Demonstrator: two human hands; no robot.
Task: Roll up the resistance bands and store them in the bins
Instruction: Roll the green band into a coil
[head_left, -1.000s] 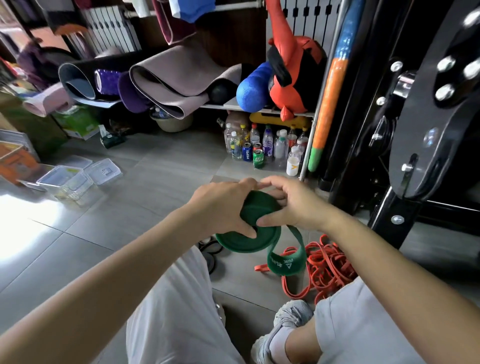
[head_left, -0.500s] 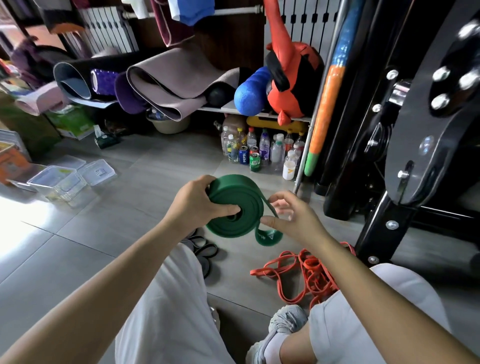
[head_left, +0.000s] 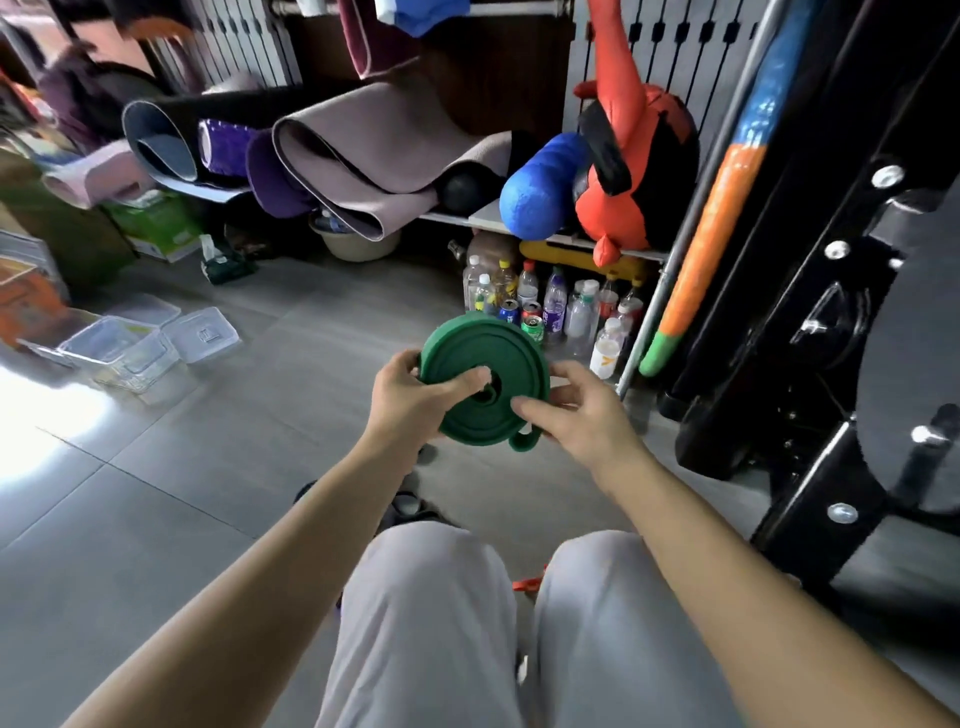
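A green resistance band is wound into a flat coil, held in the air in front of me above my knees. My left hand grips its left side, thumb across the coil's face near the centre hole. My right hand pinches the coil's lower right edge, where a short loose end curls out underneath. A sliver of the orange band shows on the floor between my legs; the rest is hidden. Clear plastic bins and lids sit on the floor at the left.
Several bottles and cans stand on the floor under a shelf of rolled mats and a blue foam roller. A black weight machine fills the right side. A dark band lies on the grey tiles near my left knee.
The trailing green tail has been wound in and the coil has grown larger. Both hands lifted the coil and turned its flat face toward me. The view shifted, hiding most of the orange band.
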